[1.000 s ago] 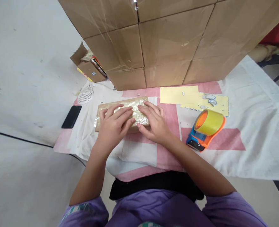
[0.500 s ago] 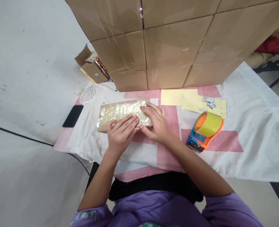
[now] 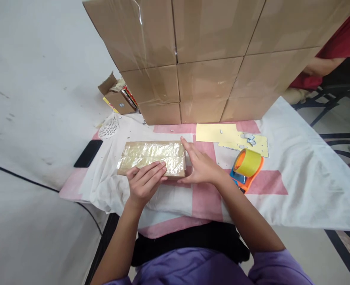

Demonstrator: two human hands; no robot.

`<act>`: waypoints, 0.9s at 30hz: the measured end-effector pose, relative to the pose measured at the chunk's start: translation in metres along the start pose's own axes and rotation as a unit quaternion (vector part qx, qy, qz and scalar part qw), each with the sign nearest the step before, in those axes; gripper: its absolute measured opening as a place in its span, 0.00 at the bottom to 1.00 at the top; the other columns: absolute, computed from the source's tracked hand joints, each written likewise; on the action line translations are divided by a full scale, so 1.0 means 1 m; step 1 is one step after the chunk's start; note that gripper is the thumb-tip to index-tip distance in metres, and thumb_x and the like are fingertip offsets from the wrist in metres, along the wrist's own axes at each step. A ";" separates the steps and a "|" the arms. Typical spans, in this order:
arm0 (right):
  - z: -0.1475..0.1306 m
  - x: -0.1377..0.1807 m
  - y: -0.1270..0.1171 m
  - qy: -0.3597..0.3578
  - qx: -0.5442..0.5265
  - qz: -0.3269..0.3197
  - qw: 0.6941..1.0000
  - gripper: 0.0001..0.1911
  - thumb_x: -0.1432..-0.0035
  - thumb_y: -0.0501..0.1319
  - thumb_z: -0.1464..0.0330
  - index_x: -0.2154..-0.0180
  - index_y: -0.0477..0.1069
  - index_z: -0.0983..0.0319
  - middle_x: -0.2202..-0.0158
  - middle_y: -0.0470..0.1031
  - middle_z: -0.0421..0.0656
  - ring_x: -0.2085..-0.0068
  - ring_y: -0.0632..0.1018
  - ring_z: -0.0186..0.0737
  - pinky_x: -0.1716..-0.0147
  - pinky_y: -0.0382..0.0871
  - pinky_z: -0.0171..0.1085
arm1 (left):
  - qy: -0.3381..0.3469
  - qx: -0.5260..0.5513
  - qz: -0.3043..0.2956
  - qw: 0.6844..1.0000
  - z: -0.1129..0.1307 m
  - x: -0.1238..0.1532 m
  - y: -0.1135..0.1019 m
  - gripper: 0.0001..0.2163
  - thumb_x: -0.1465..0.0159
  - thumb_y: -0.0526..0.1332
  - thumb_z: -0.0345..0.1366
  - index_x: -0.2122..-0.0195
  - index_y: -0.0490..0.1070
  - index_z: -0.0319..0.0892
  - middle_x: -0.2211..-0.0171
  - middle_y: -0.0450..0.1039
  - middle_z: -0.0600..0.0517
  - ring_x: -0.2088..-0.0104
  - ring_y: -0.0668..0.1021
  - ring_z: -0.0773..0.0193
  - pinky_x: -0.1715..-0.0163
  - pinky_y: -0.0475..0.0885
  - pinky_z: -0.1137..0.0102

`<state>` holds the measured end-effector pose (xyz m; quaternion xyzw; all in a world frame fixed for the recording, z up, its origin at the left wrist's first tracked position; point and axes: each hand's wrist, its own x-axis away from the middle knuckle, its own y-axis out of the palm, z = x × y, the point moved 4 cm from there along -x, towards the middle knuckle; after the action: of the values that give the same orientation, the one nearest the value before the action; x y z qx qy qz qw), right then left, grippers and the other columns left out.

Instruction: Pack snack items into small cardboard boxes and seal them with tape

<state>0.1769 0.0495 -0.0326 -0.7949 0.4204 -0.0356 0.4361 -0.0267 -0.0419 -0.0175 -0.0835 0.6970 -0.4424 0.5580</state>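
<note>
A flat brown parcel wrapped in shiny clear tape lies on the pink and white cloth. My left hand rests on its near edge, fingers laid flat over the tape. Against the parcel's right end presses my right hand, fingers straight and together. Neither hand grips anything. An orange and blue tape dispenser with a yellow roll sits just right of my right wrist.
A wall of stacked cardboard boxes stands behind the parcel. Yellow sheets lie in front of it. A black phone, a white perforated object and a small open carton are at the left. Another person in red sits at far right.
My left hand slid from the parcel's top back to its near edge. My right hand moved off the top to the parcel's right end. The view tilted, showing more of the boxes.
</note>
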 end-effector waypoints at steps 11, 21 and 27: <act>-0.007 0.011 -0.004 0.015 -0.053 0.039 0.998 0.77 0.63 0.79 0.62 0.26 0.26 0.50 0.36 0.57 0.55 0.41 0.72 0.61 0.47 0.74 0.54 | 0.000 -0.096 0.108 0.990 0.001 0.038 -0.007 0.22 0.43 0.74 0.28 0.48 0.76 0.51 0.35 0.68 0.44 0.33 0.62 0.43 0.41 0.61 0.52; -0.003 0.151 -0.129 0.119 0.091 0.488 0.860 0.73 0.58 0.74 0.50 0.26 0.28 0.59 0.29 0.50 0.56 0.30 0.60 0.66 0.34 0.60 0.62 | -0.070 -0.018 -0.080 0.994 0.010 0.068 0.056 0.17 0.30 0.58 0.36 0.41 0.70 0.48 0.42 0.75 0.41 0.44 0.75 0.46 0.45 0.60 0.50; 0.039 0.253 -0.213 0.262 0.202 0.619 0.713 0.74 0.57 0.75 0.53 0.27 0.24 0.60 0.30 0.49 0.61 0.34 0.65 0.63 0.46 0.74 0.56 | -0.099 0.003 -0.126 0.987 0.005 0.075 0.076 0.16 0.30 0.55 0.42 0.43 0.72 0.50 0.45 0.78 0.45 0.47 0.78 0.48 0.47 0.60 0.53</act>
<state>0.4921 -0.0449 0.0189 -0.2089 0.8983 -0.0487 0.3835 -0.0207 -0.0452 -0.1242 -0.2125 0.6211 -0.5010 0.5640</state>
